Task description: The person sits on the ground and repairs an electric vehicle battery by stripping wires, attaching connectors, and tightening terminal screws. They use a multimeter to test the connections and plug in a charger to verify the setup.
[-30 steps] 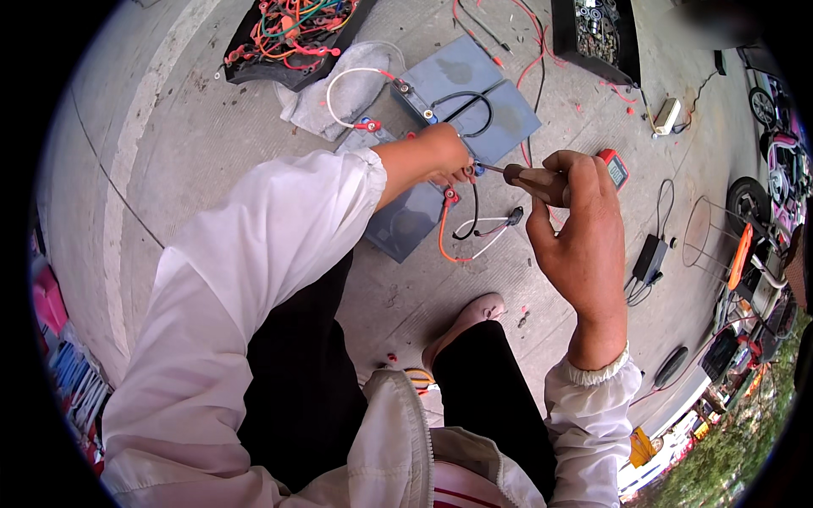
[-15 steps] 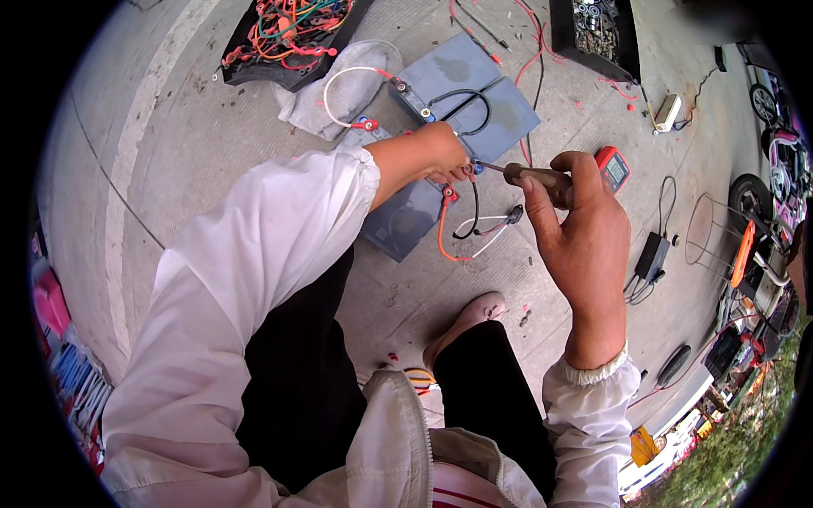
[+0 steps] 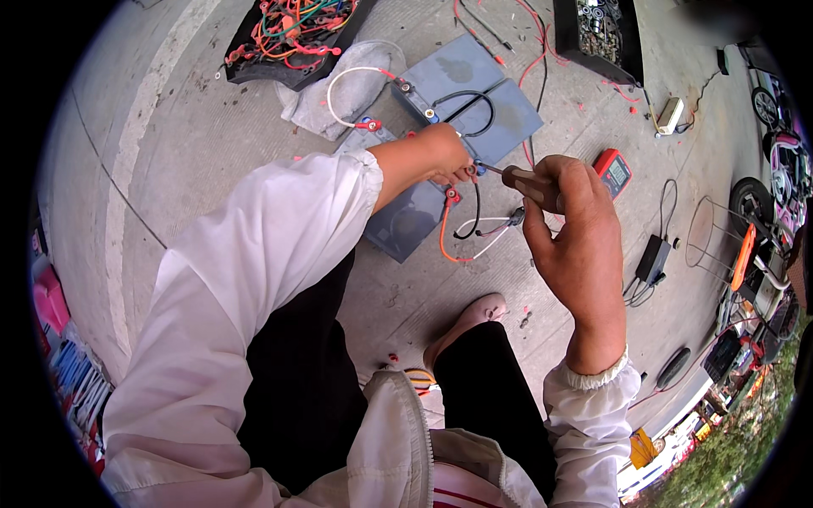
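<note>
Four grey block batteries or so, several in all, lie on the concrete floor, upper ones [image 3: 449, 63] and a lower one [image 3: 402, 233], linked by short cables with red lugs [image 3: 367, 124]. My left hand [image 3: 436, 155] is closed at a terminal beside the upper batteries, its fingertips on what looks like a cable lug, partly hidden. My right hand [image 3: 572, 245] grips a brown-handled screwdriver [image 3: 521, 179], whose thin shaft reaches the blue-ringed terminal [image 3: 479, 166] by my left fingers. A red multimeter [image 3: 612, 172] lies just beyond my right hand.
A black box of coloured cables [image 3: 288, 38] and a grey cloth [image 3: 309, 110] sit at the back left, a box of small hardware [image 3: 597, 38] at the back right. A black adapter [image 3: 652, 258], a wire stand [image 3: 707, 241] and parked vehicles [image 3: 766, 195] line the right.
My right fingers and thumb have shifted slightly on the screwdriver handle, bending further round it, and the handle has moved a little. My left hand stays at the terminal.
</note>
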Tool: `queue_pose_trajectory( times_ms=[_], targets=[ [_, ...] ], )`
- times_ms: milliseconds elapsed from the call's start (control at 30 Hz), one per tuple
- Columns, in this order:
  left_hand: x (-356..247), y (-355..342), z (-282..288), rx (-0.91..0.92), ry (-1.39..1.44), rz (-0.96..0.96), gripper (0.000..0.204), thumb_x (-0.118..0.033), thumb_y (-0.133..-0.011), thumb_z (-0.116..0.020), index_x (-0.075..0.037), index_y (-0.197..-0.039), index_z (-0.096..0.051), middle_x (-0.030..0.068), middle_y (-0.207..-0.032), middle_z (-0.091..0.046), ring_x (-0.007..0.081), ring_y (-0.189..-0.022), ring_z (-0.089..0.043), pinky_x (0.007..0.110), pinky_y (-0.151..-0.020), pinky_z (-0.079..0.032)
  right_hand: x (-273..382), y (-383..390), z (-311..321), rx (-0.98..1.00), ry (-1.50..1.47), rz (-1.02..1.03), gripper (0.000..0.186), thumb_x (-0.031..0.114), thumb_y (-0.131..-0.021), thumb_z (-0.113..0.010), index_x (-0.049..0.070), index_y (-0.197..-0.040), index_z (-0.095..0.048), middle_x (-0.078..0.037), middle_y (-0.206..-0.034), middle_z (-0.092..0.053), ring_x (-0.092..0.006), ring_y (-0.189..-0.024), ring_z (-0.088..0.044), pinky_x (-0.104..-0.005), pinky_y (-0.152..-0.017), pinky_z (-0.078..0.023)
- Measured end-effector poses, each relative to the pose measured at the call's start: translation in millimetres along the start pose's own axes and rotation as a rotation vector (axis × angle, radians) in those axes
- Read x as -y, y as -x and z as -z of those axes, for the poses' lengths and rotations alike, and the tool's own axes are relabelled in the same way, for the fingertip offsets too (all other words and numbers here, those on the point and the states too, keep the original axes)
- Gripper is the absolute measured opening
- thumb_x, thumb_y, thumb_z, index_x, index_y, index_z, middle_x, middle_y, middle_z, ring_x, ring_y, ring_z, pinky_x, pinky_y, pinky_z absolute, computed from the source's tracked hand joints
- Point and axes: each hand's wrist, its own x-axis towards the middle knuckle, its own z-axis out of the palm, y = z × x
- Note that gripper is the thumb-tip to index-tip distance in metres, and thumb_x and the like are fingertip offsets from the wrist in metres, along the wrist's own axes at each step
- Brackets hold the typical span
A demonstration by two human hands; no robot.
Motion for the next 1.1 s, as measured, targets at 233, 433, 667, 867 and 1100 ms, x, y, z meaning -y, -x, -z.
queue_pose_trajectory(
  times_ms=[233, 433, 667, 867, 1100],
  targets=[
    [3, -1, 0, 0.001, -0.004, 0.009, 0.023, -0.027, -0.097, -0.060, -0.007, -0.102, -0.069, 0.0063, -0.095, -0.072, 0.0161, -0.084, -0.067, 0.032, -0.069, -0.053, 0, 4, 5, -0.035, -0.029, -0.049, 0.033, -0.004, -0.076, -0.070, 0.005, -0.106, -0.058, -0.010, -0.095, -0.062, -0.0248, -0.085, -0.065, -0.0349, -0.076, -0.052],
    [2, -1, 1, -0.002, 0.015, 0.012, 0.023, -0.028, -0.098, -0.059, -0.008, -0.104, -0.069, 0.0058, -0.097, -0.072, 0.0160, -0.084, -0.067, 0.032, -0.070, -0.052, -2, 13, 13, -0.123, -0.118, -0.048, 0.036, -0.003, -0.072, -0.071, 0.005, -0.105, -0.059, -0.012, -0.093, -0.062, -0.0277, -0.080, -0.062, -0.0352, -0.073, -0.052],
    [3, 2, 3, 0.004, 0.064, 0.003, 0.023, -0.028, -0.098, -0.059, -0.008, -0.105, -0.068, 0.0061, -0.099, -0.073, 0.0164, -0.085, -0.067, 0.033, -0.071, -0.052, -5, 17, 11, -0.085, -0.165, -0.079, 0.036, -0.003, -0.073, -0.071, 0.005, -0.106, -0.059, -0.012, -0.096, -0.063, -0.0273, -0.084, -0.063, -0.0349, -0.074, -0.053],
    [4, 1, 4, 0.009, 0.081, 0.005, 0.021, -0.026, -0.098, -0.059, -0.008, -0.105, -0.068, 0.0076, -0.104, -0.074, 0.0179, -0.087, -0.068, 0.034, -0.073, -0.052, -3, 17, 11, -0.090, -0.154, -0.098, 0.034, -0.002, -0.074, -0.071, 0.005, -0.105, -0.059, -0.012, -0.096, -0.063, -0.0269, -0.085, -0.064, -0.0347, -0.075, -0.053],
    [3, 2, 5, 0.024, 0.107, 0.012, 0.023, -0.028, -0.098, -0.059, -0.008, -0.108, -0.067, 0.0084, -0.105, -0.074, 0.0205, -0.092, -0.068, 0.038, -0.080, -0.051, -4, 18, 9, -0.081, -0.149, -0.108, 0.034, -0.002, -0.074, -0.072, 0.005, -0.105, -0.059, -0.011, -0.096, -0.064, -0.0264, -0.085, -0.064, -0.0347, -0.074, -0.053]
  ],
)
